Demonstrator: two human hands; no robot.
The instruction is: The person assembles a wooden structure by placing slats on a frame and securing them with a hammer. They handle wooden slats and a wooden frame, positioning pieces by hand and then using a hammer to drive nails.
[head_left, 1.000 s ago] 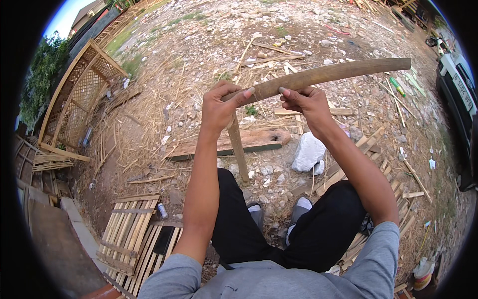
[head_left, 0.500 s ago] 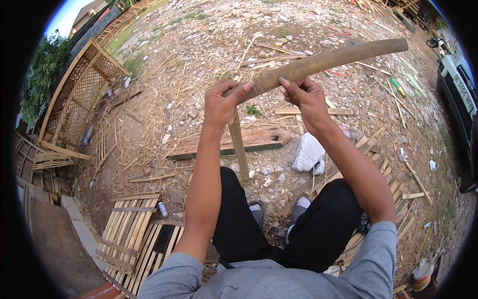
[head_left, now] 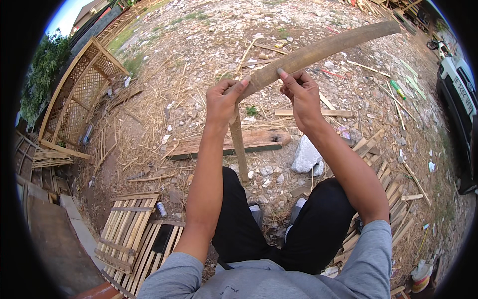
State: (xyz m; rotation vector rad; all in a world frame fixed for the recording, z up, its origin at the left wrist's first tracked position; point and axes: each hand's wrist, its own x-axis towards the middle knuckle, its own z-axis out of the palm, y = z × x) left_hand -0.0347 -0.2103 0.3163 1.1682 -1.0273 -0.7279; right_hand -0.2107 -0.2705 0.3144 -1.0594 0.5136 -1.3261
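Observation:
A long, slightly curved brown strip, like split bamboo (head_left: 333, 49), is held up in front of me, rising to the far right. My left hand (head_left: 221, 104) closes round its near end, thumb on top. Further along, my right hand (head_left: 302, 97) pinches its lower edge between thumb and fingers. Beneath the left hand stands a thin upright wooden post (head_left: 239, 147); its top is hidden, so I cannot tell whether the strip touches it. Beyond my feet lies a thick wooden beam (head_left: 209, 144) with a dark hole near its right end.
A white rock (head_left: 304, 155) sits right of the beam. Slatted wooden panels (head_left: 124, 226) lie at lower left, and cut sticks (head_left: 393, 199) are heaped on the right. A lattice frame (head_left: 74, 94) leans at left; a parked vehicle (head_left: 458, 114) stands far right. Stones and straw cover the ground.
The strip's far end has swung upward and slightly left, making it steeper. My right hand has shifted a little up and left with it; my left hand has hardly moved.

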